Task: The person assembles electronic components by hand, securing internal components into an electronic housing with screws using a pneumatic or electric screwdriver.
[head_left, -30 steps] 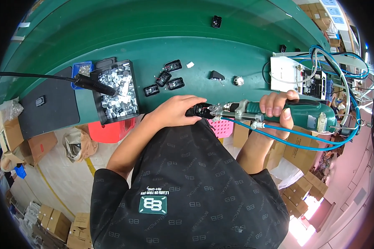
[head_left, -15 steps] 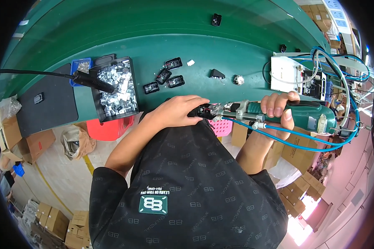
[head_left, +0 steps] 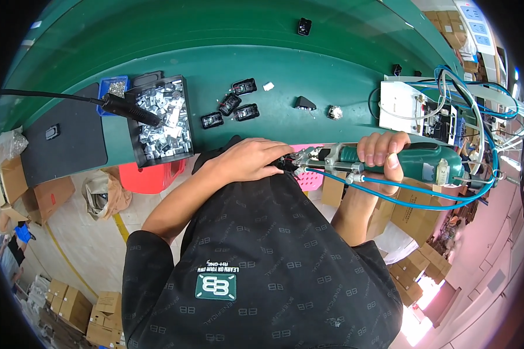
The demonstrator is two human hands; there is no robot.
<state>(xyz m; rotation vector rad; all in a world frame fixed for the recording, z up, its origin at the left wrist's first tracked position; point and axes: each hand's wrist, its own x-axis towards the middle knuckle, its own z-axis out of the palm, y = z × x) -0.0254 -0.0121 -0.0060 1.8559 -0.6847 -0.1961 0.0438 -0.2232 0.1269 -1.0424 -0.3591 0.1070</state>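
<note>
— What's on the green bench point(head_left: 227, 64)?
— Black tray point(head_left: 160, 119) w/ metal bits, blue box point(head_left: 112, 88), dark mat point(head_left: 70, 139), four black parts point(head_left: 232, 104), white control box point(head_left: 404, 104).

The person wears a black short-sleeved shirt point(head_left: 262, 262) printed all over with a small repeating tone-on-tone emblem. A green rectangular patch point(head_left: 215, 286) with a white emblem sits on the chest, with lines of small white lettering just beside it. The sleeve point(head_left: 145, 256) ends above the elbow. Both forearms are bare. Left hand point(head_left: 244, 163) and right hand point(head_left: 381, 154) carry no gloves, and no rings or watch show.
</note>
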